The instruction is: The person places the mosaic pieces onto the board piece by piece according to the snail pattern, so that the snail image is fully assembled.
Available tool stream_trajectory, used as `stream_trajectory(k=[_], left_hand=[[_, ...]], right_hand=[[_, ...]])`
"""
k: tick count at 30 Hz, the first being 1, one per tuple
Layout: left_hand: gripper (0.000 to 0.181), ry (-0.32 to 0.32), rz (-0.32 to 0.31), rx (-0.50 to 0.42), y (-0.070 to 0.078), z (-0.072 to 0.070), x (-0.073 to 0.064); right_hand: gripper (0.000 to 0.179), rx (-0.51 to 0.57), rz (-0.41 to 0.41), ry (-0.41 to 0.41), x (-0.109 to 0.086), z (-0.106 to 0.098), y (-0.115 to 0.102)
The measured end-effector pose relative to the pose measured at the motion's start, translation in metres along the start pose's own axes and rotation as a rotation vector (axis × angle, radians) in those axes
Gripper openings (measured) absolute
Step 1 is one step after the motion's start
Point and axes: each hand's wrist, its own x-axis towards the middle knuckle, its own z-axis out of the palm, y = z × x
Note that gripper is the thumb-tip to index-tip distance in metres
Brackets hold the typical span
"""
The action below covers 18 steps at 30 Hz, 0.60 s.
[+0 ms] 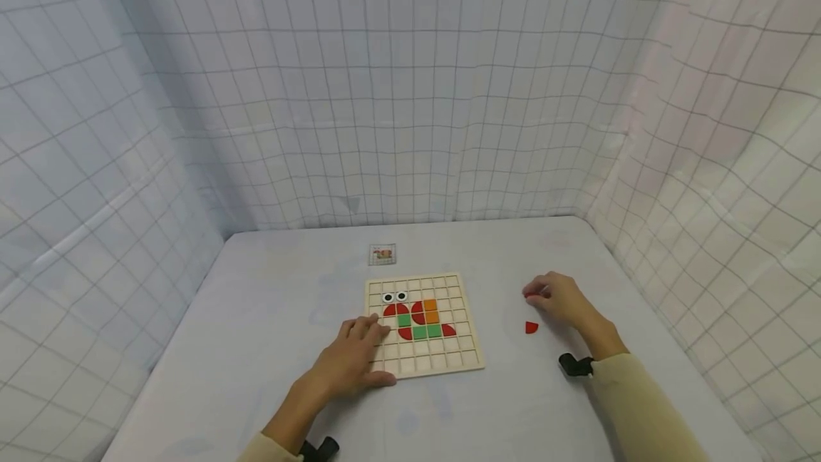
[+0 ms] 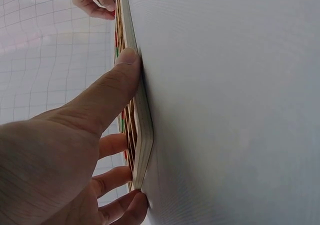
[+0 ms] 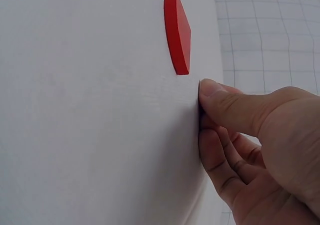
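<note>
My left hand point(image 1: 355, 358) rests over the near left corner of a wooden grid board point(image 1: 471, 348). Its thumb presses the front rim and its spread fingers lie along the left side. Set in the board are two eye tiles point(image 1: 401, 296), red quarter-round tiles point(image 1: 449, 330), green squares point(image 1: 420, 333) and orange squares point(image 1: 430, 305). To the right of the board, my right hand point(image 1: 556, 296) pinches a red piece point(image 1: 527, 296) at the tabletop, mostly hidden by the fingers. Another red quarter-round tile point(image 3: 177, 35) lies on the table close to that hand.
Behind the board lies a small picture card point(image 1: 382, 254) with a coloured figure on it. The white table point(image 1: 269, 319) is enclosed at the back and sides by grid-patterned cloth point(image 1: 398, 91). Black straps with mounts point(image 1: 575, 365) sit on the wrists.
</note>
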Motion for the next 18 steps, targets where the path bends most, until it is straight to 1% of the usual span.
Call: stream_trajectory(k=[5, 7, 13, 18], left_hand=[[0.088, -0.002, 0.001, 0.000, 0.000, -0.001, 0.001], [0.087, 0.000, 0.007, 0.001, 0.000, -0.001, 0.001], [0.087, 0.003, 0.013, 0.001, -0.001, 0.000, 0.001], [0.087, 0.002, 0.011, 0.005, -0.001, -0.001, 0.001]], right_hand=[[0.012, 0.018, 0.027, -0.036, 0.002, 0.000, -0.005], [0.011, 0.015, 0.028, -0.038, 0.003, 0.001, -0.007], [0.007, 0.018, 0.021, -0.035, 0.005, 0.004, -0.012], [0.012, 0.039, 0.022, -0.006, 0.008, 0.008, -0.012]])
